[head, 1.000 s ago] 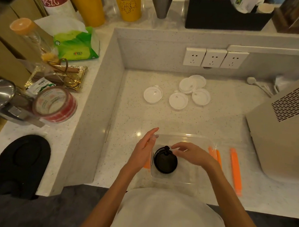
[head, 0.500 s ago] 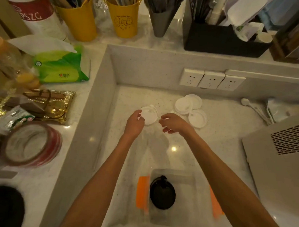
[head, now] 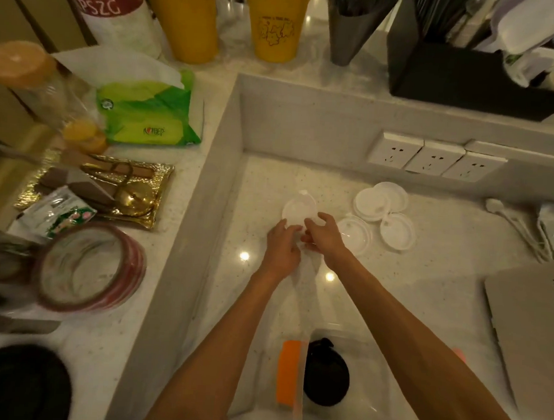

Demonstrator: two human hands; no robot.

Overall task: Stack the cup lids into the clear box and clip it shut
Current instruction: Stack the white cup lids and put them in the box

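Both hands meet at 1 white lid [head: 298, 210] lying on the counter well beyond the clear box [head: 363, 340]; the left hand [head: 282, 243] curls its fingers at the lid's near edge, and the right hand [head: 324, 232] arches over the same edge with fingers bent. Whether either hand has actually pinched the lid cannot be told, since the fingertips overlap and that patch is blurred.

The clear box sits nearest the person, with 1 black lid [head: 325, 375] already inside and an orange clip [head: 289, 374] along its left side; 4 more white lids [head: 385, 214] lie to the right of the lid being handled, farther from the box, some overlapping.

Risks, as a judgement: the lid looks thin and light, so a fingertip hold at 1 edge could let it flip or slide toward the counter wall; carried back to the box, it could land tilted on the black lid's raised tab and the stack would sit crooked, which might stop the box from clipping shut; a forearm sweeping back could nudge the box.

Hard to make out: the box's walls are nearly invisible against the pale counter; its near edge is cut off by the frame; no cover for the box can be picked out; the right forearm hides the box's right side.
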